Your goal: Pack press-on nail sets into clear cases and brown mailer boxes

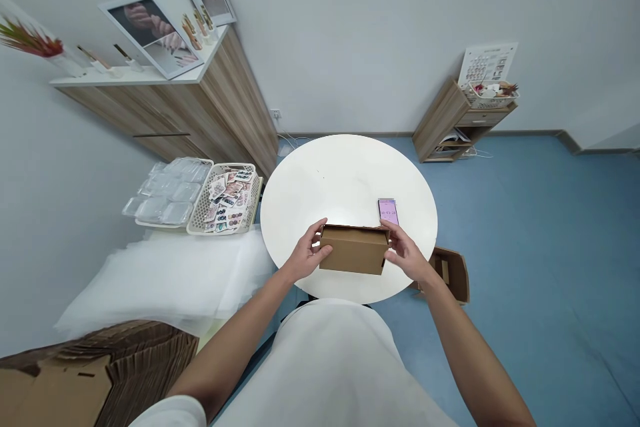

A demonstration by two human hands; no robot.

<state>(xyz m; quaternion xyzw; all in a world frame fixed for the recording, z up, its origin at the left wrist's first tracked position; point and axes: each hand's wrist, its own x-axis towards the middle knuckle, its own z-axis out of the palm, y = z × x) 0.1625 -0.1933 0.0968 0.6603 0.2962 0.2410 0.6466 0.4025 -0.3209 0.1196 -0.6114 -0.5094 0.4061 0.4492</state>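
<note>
Between my two hands is a brown cardboard box (353, 251) at the near side of the round white table (345, 173). My left hand (309, 253) grips its left end, thumb on the near face and fingers at the far top edge. At the right end, my right hand (404, 252) holds the box in the same way, with its fingers over the far corner. A phone (388, 211) with a pink timer screen lies just beyond my right fingers. The inside of the box is hidden from this angle.
Left of the table stand a basket of printed cards (227, 200) and a basket of clear plastic cases (170, 190). Nearer are white translucent sheets (165, 277) and stacked flat cardboard (145, 367). An open carton (453, 273) sits on the floor at right.
</note>
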